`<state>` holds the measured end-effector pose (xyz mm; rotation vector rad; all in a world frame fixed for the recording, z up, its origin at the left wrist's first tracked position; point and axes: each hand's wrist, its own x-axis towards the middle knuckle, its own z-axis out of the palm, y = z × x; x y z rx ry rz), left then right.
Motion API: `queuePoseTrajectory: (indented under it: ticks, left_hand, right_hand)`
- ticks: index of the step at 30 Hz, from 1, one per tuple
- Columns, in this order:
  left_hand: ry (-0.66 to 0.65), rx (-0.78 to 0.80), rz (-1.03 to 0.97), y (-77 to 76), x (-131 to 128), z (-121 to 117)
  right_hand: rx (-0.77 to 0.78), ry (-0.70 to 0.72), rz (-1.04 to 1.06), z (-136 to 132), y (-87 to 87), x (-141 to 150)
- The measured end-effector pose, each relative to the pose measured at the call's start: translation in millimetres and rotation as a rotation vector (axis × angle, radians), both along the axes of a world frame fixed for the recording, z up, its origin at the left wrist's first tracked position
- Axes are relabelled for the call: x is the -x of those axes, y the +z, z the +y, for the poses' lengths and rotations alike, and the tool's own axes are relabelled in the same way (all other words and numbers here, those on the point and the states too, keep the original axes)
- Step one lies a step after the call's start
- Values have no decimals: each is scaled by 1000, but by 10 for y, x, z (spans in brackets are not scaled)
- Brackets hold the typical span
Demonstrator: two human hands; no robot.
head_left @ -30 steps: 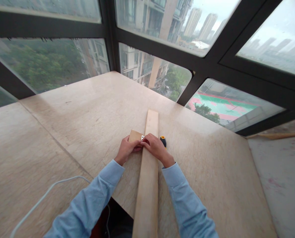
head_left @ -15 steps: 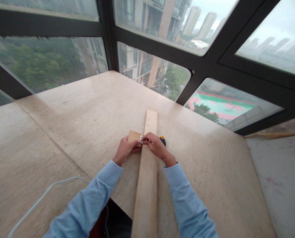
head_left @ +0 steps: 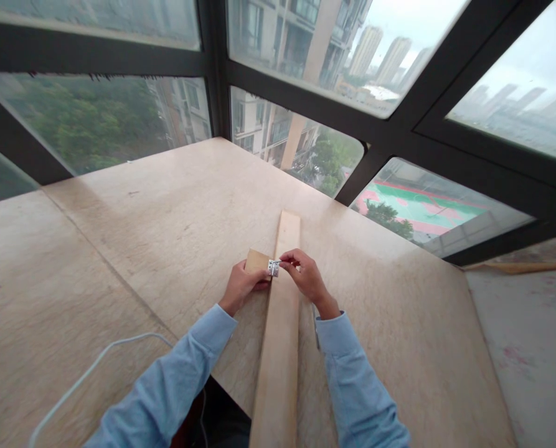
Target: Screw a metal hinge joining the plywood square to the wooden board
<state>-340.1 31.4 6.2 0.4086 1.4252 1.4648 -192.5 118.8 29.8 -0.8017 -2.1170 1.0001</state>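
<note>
My left hand [head_left: 241, 286] is closed on a small square wooden block [head_left: 257, 261], thumb on top and fingers beneath. A silver metal hinge [head_left: 273, 268] with screw holes lies from the block's right edge onto a long pale wooden plank [head_left: 278, 354]. Over the plank, my right hand [head_left: 306, 280] pinches a small, thin metal piece, which looks like a screw, at the hinge's upper right corner. A thin metal shaft [head_left: 315, 326] shows beside my right wrist; its other end is hidden behind the hand.
The plank runs lengthwise over a beige stone-patterned surface [head_left: 179, 230]. A white cable [head_left: 95, 361] curves at the lower left. Dark-framed windows [head_left: 306, 93] border the far side, and a pale floral panel [head_left: 520, 336] stands at the right.
My right fingers have drawn slightly right and off the hinge, which is now more exposed. A black-and-yellow handle seen beside the right hand is now hidden. The view has shifted slightly.
</note>
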Motion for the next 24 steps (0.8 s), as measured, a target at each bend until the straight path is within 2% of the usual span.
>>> queuePoseTrajectory:
  ticks: [6, 11, 18, 24]
  left_hand:
    - [22, -19, -18, -26, -18, 3]
    - [44, -28, -25, -56, -33, 3]
    - [60, -23, 19, -79, -42, 8]
    - [31, -22, 29, -101, -49, 20]
  right_hand:
    - [38, -80, -4, 51, 20, 108]
    - [27, -67, -58, 258, 32, 437]
    - [-95, 110, -387, 491, 29, 1099]
    - [-107, 233, -476, 526, -81, 1441]
